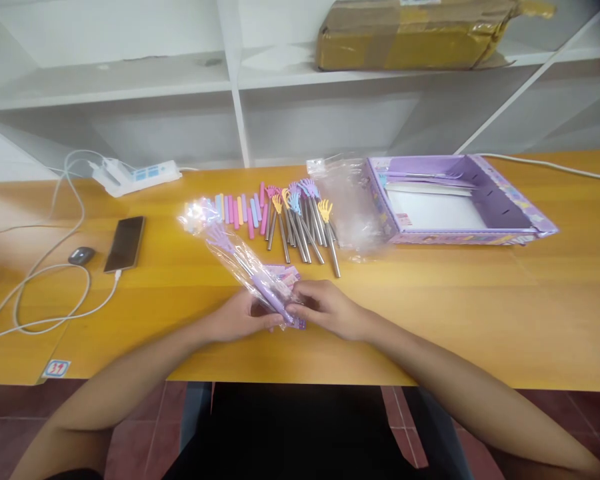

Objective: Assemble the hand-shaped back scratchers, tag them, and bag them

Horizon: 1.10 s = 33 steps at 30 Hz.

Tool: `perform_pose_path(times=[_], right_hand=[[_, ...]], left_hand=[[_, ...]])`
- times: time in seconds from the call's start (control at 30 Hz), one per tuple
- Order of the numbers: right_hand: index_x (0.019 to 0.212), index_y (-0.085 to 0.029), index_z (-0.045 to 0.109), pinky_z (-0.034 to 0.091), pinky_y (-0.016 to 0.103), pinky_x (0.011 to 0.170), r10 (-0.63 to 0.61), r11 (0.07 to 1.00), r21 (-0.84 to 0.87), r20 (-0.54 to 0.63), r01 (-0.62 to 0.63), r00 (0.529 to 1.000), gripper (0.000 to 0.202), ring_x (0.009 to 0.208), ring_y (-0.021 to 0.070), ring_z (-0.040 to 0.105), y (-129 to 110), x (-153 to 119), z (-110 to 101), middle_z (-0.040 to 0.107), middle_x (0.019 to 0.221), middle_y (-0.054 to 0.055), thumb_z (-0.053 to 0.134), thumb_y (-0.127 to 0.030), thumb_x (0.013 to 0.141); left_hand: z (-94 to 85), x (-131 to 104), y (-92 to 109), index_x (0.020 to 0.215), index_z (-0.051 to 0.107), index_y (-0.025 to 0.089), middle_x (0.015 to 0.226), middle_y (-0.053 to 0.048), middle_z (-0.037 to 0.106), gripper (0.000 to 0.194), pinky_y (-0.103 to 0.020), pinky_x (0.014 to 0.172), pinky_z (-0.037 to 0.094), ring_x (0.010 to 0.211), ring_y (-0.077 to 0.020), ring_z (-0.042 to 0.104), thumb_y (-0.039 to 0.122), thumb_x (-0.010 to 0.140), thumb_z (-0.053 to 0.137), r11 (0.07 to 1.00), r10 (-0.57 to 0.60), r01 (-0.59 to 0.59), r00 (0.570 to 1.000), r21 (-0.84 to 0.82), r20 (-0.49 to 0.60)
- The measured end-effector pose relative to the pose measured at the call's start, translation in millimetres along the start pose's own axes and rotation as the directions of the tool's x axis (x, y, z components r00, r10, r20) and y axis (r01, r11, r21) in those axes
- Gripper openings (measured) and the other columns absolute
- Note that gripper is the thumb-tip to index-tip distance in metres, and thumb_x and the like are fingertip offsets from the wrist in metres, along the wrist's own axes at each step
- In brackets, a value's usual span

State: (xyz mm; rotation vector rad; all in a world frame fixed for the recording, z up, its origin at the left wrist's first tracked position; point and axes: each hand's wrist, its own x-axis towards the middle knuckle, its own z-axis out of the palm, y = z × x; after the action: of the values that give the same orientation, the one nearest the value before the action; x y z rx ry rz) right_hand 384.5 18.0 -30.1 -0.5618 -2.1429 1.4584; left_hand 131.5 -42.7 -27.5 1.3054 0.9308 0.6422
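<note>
Both hands hold a purple back scratcher (270,297) in a clear plastic bag (243,257), slanting up to the left with its claw end farthest from me. My left hand (240,315) is closed on the lower left of the bag, thumb along its edge. My right hand (330,308) pinches the handle end from the right. A printed purple and pink card (293,275) shows behind the bag, partly hidden. Just beyond lie several metal-shafted back scratchers (300,227) with coloured claws, and several coloured handle sleeves (237,210) to their left.
An open purple box (390,235) holding cards and a purple scratcher stands at the right, beside empty clear bags (347,200). At the left are a phone (125,244), a mouse (81,255), cables and a power strip (140,177). A taped carton (410,37) rests on the shelf.
</note>
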Motion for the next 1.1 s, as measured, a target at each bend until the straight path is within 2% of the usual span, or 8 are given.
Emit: perform_pose_path(times=[0.1, 0.27, 0.5, 0.7, 0.9, 1.1], right_hand=[[0.085, -0.019, 0.063, 0.04, 0.024, 0.065, -0.038, 0.999, -0.016, 0.029, 0.039, 0.999, 0.041, 0.067, 0.0115, 0.054, -2, 1, 0, 0.063, 0.074, -0.002, 0.061, -0.048, 0.114], [0.086, -0.019, 0.064, 0.042, 0.024, 0.066, -0.065, 0.997, -0.047, 0.069, 0.069, 0.995, 0.041, 0.067, 0.0124, 0.056, -5, 0, 0, 0.065, 0.075, -0.002, 0.059, -0.046, 0.115], [0.1, -0.017, 0.077, 0.049, 0.024, 0.079, -0.132, 0.99, -0.036, 0.098, 0.136, 0.986, 0.031, 0.078, 0.0127, 0.068, -6, 1, 2, 0.076, 0.089, 0.001, 0.056, -0.032, 0.118], [0.096, -0.016, 0.079, 0.048, 0.023, 0.075, -0.167, 0.985, -0.025, 0.074, 0.17, 0.983, 0.035, 0.072, 0.0116, 0.066, -7, 1, 4, 0.075, 0.083, 0.001, 0.055, -0.031, 0.117], [0.103, -0.016, 0.081, 0.049, 0.026, 0.076, -0.112, 0.993, -0.004, 0.121, 0.114, 0.986, 0.042, 0.077, 0.0143, 0.066, -8, -1, 2, 0.078, 0.089, 0.003, 0.049, -0.039, 0.119], [0.095, -0.018, 0.076, 0.047, 0.026, 0.07, -0.082, 0.996, -0.007, 0.129, 0.084, 0.988, 0.053, 0.07, 0.0148, 0.057, -8, -2, 3, 0.067, 0.076, 0.001, 0.045, -0.052, 0.119]], left_hand=[[-1.2, 0, -1, 0.116, 0.076, 0.015, 0.103, -0.01, 0.078, 0.037, -0.034, 0.077, 0.062, 0.081, -0.0175, 0.072, 0.049, 0.101, 0.081, 1.0, -0.008, 0.007, 0.998, 0.012, 0.068], [-2.3, 0, -1, 0.11, 0.074, 0.015, 0.099, -0.007, 0.076, 0.035, -0.032, 0.073, 0.062, 0.075, -0.0156, 0.071, 0.049, 0.101, 0.08, 0.999, 0.001, 0.004, 0.994, -0.045, 0.112], [-2.1, 1, 6, 0.11, 0.074, 0.014, 0.095, -0.007, 0.077, 0.035, -0.03, 0.069, 0.061, 0.074, -0.0153, 0.072, 0.041, 0.094, 0.088, 0.982, -0.049, 0.067, 0.993, -0.175, 0.107], [-3.3, 2, 9, 0.114, 0.074, 0.013, 0.089, -0.008, 0.079, 0.036, -0.029, 0.065, 0.062, 0.071, -0.017, 0.073, 0.035, 0.091, 0.09, 0.956, -0.11, 0.138, 0.987, -0.257, 0.12], [-2.9, 0, 11, 0.114, 0.071, 0.013, 0.09, -0.008, 0.078, 0.036, -0.027, 0.063, 0.064, 0.074, -0.017, 0.074, 0.034, 0.09, 0.09, 0.936, -0.098, 0.135, 0.987, -0.324, 0.128], [-2.9, -2, 14, 0.115, 0.069, 0.014, 0.088, -0.007, 0.077, 0.038, -0.028, 0.063, 0.064, 0.07, -0.0155, 0.072, 0.037, 0.092, 0.089, 0.945, -0.097, 0.134, 0.986, -0.297, 0.135]])
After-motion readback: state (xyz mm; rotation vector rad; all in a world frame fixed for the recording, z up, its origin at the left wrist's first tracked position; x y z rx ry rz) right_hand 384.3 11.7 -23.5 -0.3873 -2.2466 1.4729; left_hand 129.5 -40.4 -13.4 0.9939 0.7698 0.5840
